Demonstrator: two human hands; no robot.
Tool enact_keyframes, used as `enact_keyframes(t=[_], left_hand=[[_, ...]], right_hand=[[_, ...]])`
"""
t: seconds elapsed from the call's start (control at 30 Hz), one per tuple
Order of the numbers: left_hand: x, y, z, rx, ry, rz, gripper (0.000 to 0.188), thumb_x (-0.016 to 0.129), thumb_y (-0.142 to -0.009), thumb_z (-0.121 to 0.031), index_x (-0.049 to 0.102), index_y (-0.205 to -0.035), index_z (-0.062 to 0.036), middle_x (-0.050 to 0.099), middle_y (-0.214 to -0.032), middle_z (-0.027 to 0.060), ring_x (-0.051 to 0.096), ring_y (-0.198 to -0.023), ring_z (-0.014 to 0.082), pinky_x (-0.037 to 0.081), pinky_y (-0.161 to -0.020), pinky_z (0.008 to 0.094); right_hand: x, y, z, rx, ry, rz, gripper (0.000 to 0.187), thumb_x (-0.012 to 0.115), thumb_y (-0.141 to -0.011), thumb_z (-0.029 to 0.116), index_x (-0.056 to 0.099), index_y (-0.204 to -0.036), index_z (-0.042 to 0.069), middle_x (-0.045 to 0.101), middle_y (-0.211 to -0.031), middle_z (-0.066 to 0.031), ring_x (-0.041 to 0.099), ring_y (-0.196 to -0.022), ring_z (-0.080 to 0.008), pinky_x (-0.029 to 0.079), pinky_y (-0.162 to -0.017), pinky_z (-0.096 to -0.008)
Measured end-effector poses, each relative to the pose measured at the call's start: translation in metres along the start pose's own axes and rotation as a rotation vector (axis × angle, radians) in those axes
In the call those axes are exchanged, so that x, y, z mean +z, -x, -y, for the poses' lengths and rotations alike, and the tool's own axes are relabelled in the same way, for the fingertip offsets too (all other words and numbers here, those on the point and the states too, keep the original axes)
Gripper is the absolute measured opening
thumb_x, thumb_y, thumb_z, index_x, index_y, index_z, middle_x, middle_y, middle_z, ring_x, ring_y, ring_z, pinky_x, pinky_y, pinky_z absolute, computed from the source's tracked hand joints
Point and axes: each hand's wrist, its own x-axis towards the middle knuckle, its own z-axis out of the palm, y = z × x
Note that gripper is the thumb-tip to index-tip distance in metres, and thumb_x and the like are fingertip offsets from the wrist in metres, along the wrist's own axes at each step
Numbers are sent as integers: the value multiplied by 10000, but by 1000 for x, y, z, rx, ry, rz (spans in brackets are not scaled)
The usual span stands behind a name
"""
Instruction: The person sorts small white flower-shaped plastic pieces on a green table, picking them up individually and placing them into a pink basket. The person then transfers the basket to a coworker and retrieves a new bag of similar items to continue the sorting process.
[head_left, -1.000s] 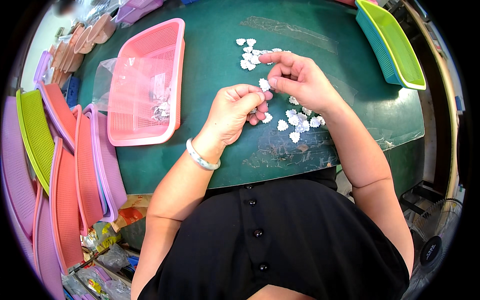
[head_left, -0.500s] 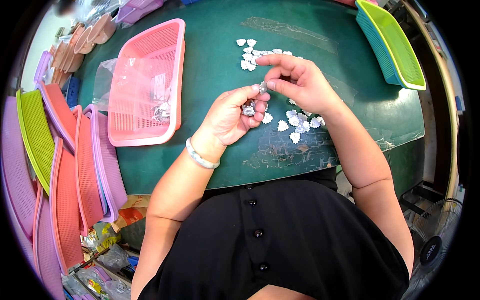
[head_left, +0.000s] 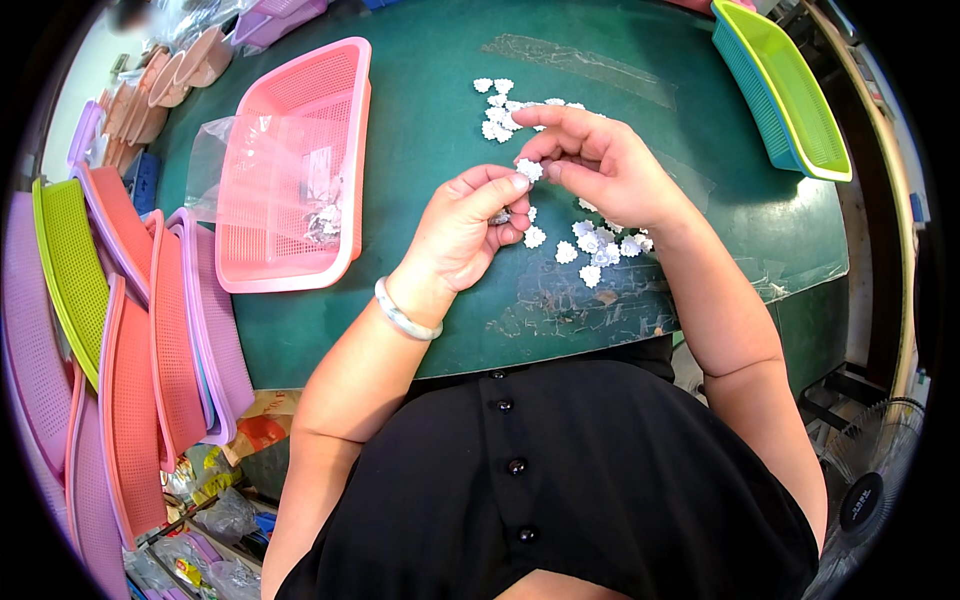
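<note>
A pink plastic basket (head_left: 290, 170) sits on the green table (head_left: 420, 310) at ten o'clock, a clear plastic bag (head_left: 260, 160) lying in it. A green-and-teal basket (head_left: 790, 95) rests at two o'clock. Stacked pink, orange and yellow-green trays (head_left: 120, 330) lean at nine o'clock. A black fan (head_left: 865, 490) stands at four o'clock.

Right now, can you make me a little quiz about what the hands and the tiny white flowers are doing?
1. True or false: the pink basket sits at the person's left.
2. Which hand wears the bracelet? A left, B right.
3. Fill in: both hands' fingers meet on one white ____.

Key: 1 true. 2 A. 3 flower; more flowers lie on the green table beneath the right hand.
</note>
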Motion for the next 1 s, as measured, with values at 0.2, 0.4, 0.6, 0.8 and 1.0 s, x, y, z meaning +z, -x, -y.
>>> enact_keyframes(t=[0.2, 0.4, 0.6, 0.8, 1.0], left_hand=[[2, 1, 1, 48, -94, -57, 117, 632, -810, -137, 579, -847, -39, 562, -684, 33, 530, -585, 108, 399, -488, 211], [1, 1, -3, -35, 30, -22, 123, 600, -831, -158, 563, -801, -45, 554, -698, 39, 497, -576, 110, 377, -472, 211], [-6, -3, -5, -34, 238, -41, 68, 578, -793, -92, 535, -766, -45, 569, -794, 115, 524, -648, 172, 439, -500, 220], [-7, -2, -5, 34, 246, -24, 47, 529, -792, -44, 535, -837, -30, 572, -828, 121, 561, -705, 193, 475, -543, 250], [-8, -4, -5, 1, 129, -49, 166, 529, -814, -59, 535, -968, 1, 555, -787, 85, 529, -644, 155, 440, -516, 229]], right_hand=[[0, 1, 1, 3, 23, 7, 459, 518, -779, -79, 460, -1226, 6, 607, -866, -45, 563, -845, -110, 448, -784, -258], [0, 1, 2, -58, 152, 25, 442, 527, -786, -67, 470, -1216, 18, 617, -852, -40, 568, -828, -110, 453, -769, -259], [-26, -2, 6, 21, 409, -202, 402, 514, -798, -50, 498, -1192, 33, 611, -804, -26, 558, -777, -90, 446, -723, -229], [-25, 1, 1, -48, 904, 14, 537, 589, -653, -88, 529, -1158, 86, 599, -827, -41, 540, -795, -199, 459, -736, -312], [-19, 0, -2, -77, 966, 51, 602, 599, -607, -95, 517, -1172, 95, 575, -809, -37, 512, -820, -225, 452, -736, -333]])
